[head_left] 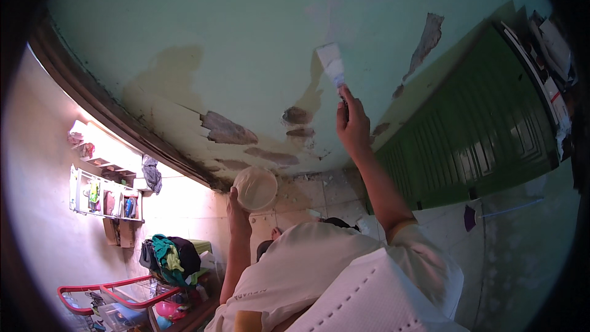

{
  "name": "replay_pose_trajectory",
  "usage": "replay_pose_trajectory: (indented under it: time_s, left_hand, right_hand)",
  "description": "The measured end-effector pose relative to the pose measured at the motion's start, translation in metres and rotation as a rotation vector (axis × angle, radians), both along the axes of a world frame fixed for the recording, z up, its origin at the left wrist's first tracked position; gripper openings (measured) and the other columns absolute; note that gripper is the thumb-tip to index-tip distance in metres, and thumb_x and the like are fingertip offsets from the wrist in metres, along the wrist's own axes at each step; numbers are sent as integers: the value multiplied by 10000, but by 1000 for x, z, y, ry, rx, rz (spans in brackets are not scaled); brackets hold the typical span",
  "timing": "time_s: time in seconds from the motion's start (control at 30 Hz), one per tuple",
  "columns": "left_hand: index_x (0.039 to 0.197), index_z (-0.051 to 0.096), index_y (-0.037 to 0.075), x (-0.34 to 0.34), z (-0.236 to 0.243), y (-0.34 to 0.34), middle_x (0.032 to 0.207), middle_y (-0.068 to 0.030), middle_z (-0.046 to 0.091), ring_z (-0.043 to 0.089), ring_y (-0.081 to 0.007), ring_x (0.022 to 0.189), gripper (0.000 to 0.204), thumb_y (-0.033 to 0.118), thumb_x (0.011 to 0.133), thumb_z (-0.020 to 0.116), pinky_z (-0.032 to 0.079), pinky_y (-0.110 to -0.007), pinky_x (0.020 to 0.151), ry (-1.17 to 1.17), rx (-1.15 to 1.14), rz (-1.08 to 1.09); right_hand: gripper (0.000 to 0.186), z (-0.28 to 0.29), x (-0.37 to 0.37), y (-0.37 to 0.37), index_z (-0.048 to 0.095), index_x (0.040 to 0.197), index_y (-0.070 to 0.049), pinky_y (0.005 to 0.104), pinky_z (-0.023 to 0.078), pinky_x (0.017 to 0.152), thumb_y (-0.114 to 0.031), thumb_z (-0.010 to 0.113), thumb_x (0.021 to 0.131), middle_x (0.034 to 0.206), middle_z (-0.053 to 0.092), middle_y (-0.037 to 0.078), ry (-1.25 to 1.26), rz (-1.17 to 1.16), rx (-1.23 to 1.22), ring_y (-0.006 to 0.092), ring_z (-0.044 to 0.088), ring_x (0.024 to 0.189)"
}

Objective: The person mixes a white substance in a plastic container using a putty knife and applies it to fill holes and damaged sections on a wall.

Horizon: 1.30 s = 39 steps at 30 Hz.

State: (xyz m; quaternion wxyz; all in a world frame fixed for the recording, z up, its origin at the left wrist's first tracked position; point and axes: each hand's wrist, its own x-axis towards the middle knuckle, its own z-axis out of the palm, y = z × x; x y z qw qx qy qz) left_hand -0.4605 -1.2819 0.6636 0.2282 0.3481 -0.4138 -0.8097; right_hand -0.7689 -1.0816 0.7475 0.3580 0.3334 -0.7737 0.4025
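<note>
My right hand [353,124] is closed around the handle of a putty knife [330,61]. Its broad blade, coated with white paste, lies against or just off the pale green wall [258,31]; which of the two I cannot tell. Lower down and to the left, my left hand [239,212] grips a round, whitish bowl [273,195] by its side. Something pale seems to be inside the bowl. Peeled grey patches [226,129] and a long bare strip [425,43] mark the wall around the knife.
A green ribbed panel [467,117] stands close on my right, with papers [553,46] heaped along it. A dark door frame [117,110] edges the wall at left. Beyond it are a red-framed rack [110,289] and piled clothes [169,258]. Debris dots the tiled floor [307,193].
</note>
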Motion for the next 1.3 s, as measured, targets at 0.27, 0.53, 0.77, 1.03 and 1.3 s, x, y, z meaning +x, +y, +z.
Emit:
replay_pose_trajectory:
  time_s: [0.27,0.53,0.77,1.03,1.3]
  left_hand:
    - [1385,511,4,0,2,-1,1347,-131,579,587,-227,1224,661,521,981,585,492,-359,995,27,6,-27]
    - [1389,506,5,4,1,5,1353,-125,578,586,-229,1227,649,517,994,562,505,-352,982,26,12,-1]
    - [1389,502,0,5,5,2,1333,-128,580,599,-228,1199,676,535,982,575,515,-357,970,22,-7,-29]
    - [1393,504,13,1,5,10,1329,-132,580,602,-224,1190,688,545,966,594,513,-358,959,29,2,2]
    - [1411,498,23,33,-15,-5,1362,-132,569,595,-241,1205,710,555,953,601,530,-380,929,1,47,80]
  right_hand:
    - [474,72,-38,-8,490,1452,-137,381,576,698,-113,571,986,1044,674,124,30,-35,-30,292,690,865]
    - [410,-33,-8,28,518,1416,-53,372,560,897,-111,562,1012,1214,666,190,-202,-15,-5,323,685,1082]
    - [432,53,-27,0,506,1409,-45,392,585,748,-73,569,983,1084,669,183,185,-40,-153,327,706,923]
    - [451,98,-18,-47,511,1426,-108,387,576,751,-93,581,981,1084,665,138,27,24,-36,308,697,930]
    - [390,14,-9,-15,550,1367,-48,382,587,791,-79,588,980,1135,674,178,77,87,-65,327,704,992]
